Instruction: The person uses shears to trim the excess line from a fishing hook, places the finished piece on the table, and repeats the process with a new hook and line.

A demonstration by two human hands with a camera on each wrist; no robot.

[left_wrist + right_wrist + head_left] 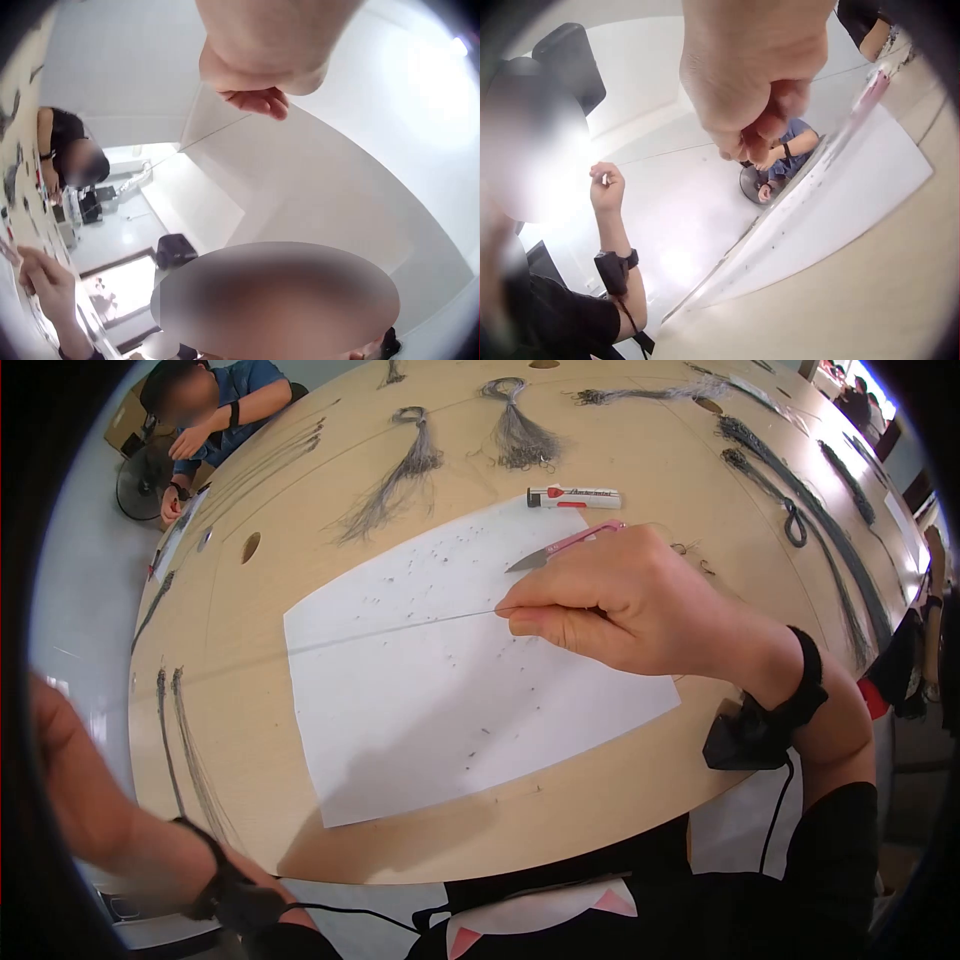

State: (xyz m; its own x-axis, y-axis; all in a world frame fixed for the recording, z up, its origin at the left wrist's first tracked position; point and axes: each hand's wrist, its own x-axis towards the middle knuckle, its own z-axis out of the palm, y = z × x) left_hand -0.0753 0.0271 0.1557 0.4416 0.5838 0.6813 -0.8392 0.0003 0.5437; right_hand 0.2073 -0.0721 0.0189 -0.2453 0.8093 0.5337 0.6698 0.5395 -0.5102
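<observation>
A thin grey line (400, 628) runs taut across the view between my two hands. My right hand (640, 600) pinches one end between thumb and forefinger, above a white sheet of paper (390, 760) scattered with small dark bits. Raised at the left edge and blurred in the head view, my left hand (85, 780) appears with curled fingers (259, 103) in the left wrist view, the line coming out from them. Pink-handled snips (580, 540) lie on the paper just beyond my right hand, partly hidden by it.
A white tube with a black cap (575, 498) lies at the paper's far edge. Looped bundles of grey strands (520, 440) lie farther back, with long dark bundles (810, 510) on the right and thin ones (170, 730) at left. Another person (230, 405) sits across the table.
</observation>
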